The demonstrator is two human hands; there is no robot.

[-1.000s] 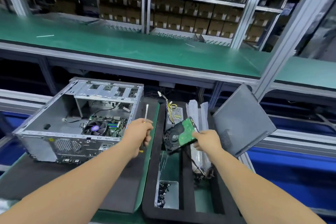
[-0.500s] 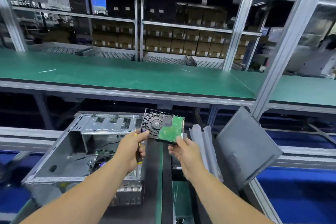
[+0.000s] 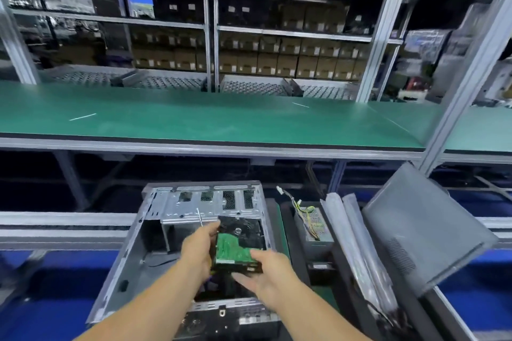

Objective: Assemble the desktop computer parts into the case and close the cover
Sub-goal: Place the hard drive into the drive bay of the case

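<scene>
Both hands hold one hard drive [image 3: 238,246] over the open computer case [image 3: 133,263]. The drive is tilted, with its green circuit board facing up toward the camera and its black body around the board. Its far end is close under the metal drive cage [image 3: 213,203] at the back of the case, but the picture is blurred there and I cannot tell if they touch.

The left hand [image 3: 198,250] grips the left edge of the drive, its fingers curled around that side. The same hand also holds a thin screwdriver [image 3: 199,217]; the metal shaft points up and away, in front of the cage. The handle is hidden inside the hand.

The right hand [image 3: 266,271] holds the near right corner of the drive. Its thumb lies on top of the green board and its fingers are curled under the black edge.

The case lies on its side with the open side up. The inside bottom of the case is mostly hidden behind the hands and the drive.

To the right of the case, a power supply [image 3: 314,225] with a bundle of coloured wires sits in a black foam tray [image 3: 321,271]. Just beside it stand some long parts wrapped in clear plastic bags [image 3: 354,243]. Further right, a grey side cover [image 3: 424,230] leans tilted. Behind everything runs a long green workbench [image 3: 221,119], and behind it there are shelves with brown boxes [image 3: 291,61].
</scene>
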